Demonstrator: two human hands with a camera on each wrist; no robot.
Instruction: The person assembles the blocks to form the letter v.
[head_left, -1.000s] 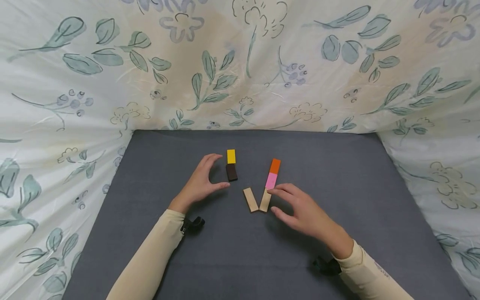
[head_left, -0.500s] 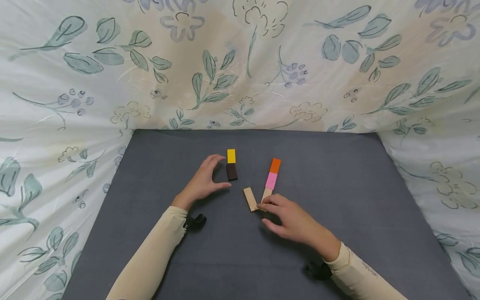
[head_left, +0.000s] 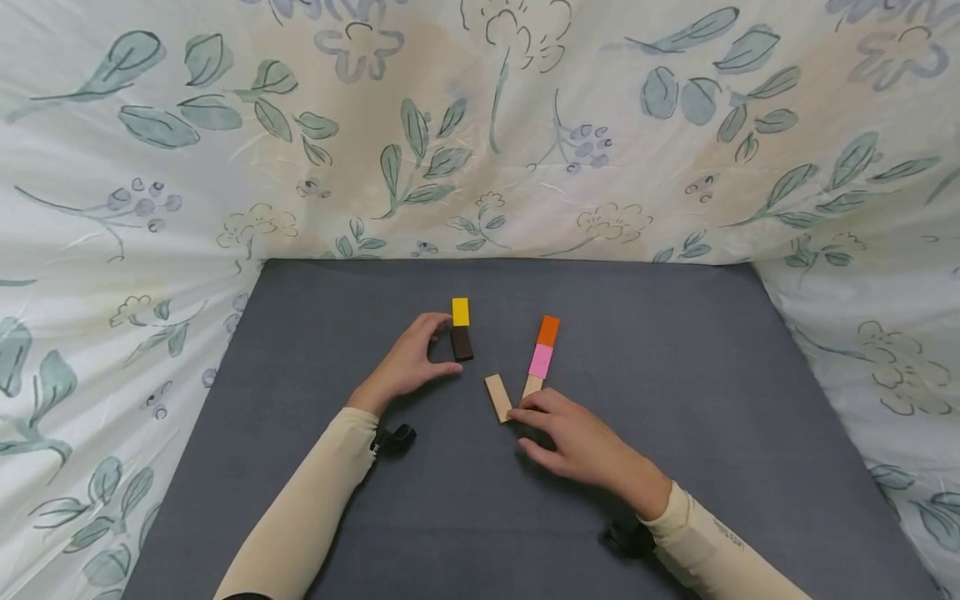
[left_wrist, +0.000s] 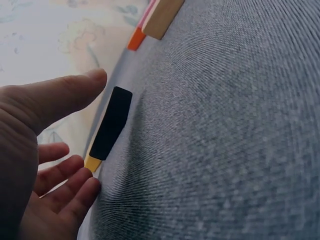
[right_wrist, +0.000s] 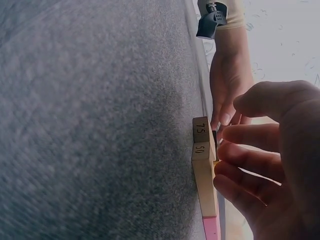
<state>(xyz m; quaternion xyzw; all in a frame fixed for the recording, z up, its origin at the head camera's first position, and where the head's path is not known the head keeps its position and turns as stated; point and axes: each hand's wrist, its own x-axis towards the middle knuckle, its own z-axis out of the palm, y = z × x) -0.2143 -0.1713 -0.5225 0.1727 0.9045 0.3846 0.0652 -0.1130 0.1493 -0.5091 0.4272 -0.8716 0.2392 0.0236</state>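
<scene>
On a dark grey cloth-covered table (head_left: 697, 358), six small rectangular blocks lie flat between two bare hands. Glossy yellow block (head_left: 461, 312) and black-brown block (head_left: 461, 343) sit end to end at left; orange block (head_left: 548, 331), pink block (head_left: 541, 362) and a pale wood block marked 50 (right_wrist: 201, 149) run as a slanted row at right. Pale wood block marked 75 (head_left: 498, 398) angles off that row's near end, roughly a V; whether the two touch, can't tell.

Left hand (head_left: 405, 360): thumb and fingers apart, thumb just beside the black-brown block, fingertips at the yellow one; contact unclear. Right hand (head_left: 581, 437): thumb apart from loosely bent fingers, nothing clamped, index tip at the 75 block's near end, covering part of the 50 block.

Risks, my judgement: a sideways push from the right index could swing the 75 block or break the V; a knock to the 50 block could shove pink and orange out of line. Left fingers closing unevenly might split yellow from black-brown.

Far table edge, meeting the floral curtain (head_left: 480, 167), is nearest the yellow block; side edges well apart. Bare cloth shows right of the orange row and toward the person.
</scene>
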